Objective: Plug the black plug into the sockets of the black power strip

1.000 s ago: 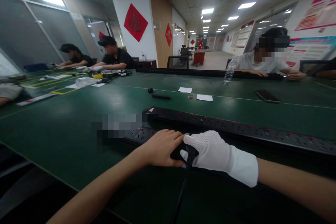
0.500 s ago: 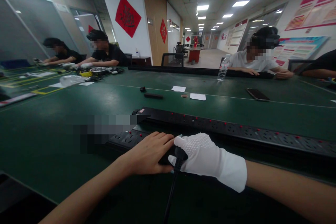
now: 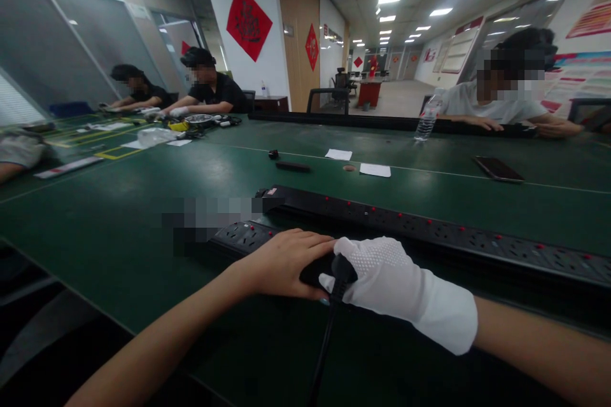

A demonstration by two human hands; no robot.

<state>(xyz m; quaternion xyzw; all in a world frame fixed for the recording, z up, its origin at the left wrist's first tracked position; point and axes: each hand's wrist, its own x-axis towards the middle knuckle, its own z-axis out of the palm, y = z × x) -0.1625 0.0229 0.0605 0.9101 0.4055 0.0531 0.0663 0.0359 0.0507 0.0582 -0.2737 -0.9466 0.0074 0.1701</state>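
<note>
Where the blk moulded plug (image 3: 346, 269) sits at the slotted near pwr strip (image 3: 240, 235) (contacts hidden), it's pinched in the grip of the R hand (image 3: 382, 273), w/ dotted white glove (image 3: 442, 311); round cord (image 3: 326, 337) runs twd wearer. Bare L hand (image 3: 289, 264) has its grip clasped over the strip. Longer far strip (image 3: 401, 224) just beyond; smooth green table (image 3: 210, 181) spreads L, edge straight.

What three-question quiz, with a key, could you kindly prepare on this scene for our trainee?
1. Which of the person's own hands wears a white glove and grips the black plug?
2. True or false: the clear bottle lies on its side.
3. Fill the gap: the bare left hand clasps a black ____ with red dots beside its sockets.

Key:
1. The right hand.
2. False; it stands upright.
3. Power strip.
</note>
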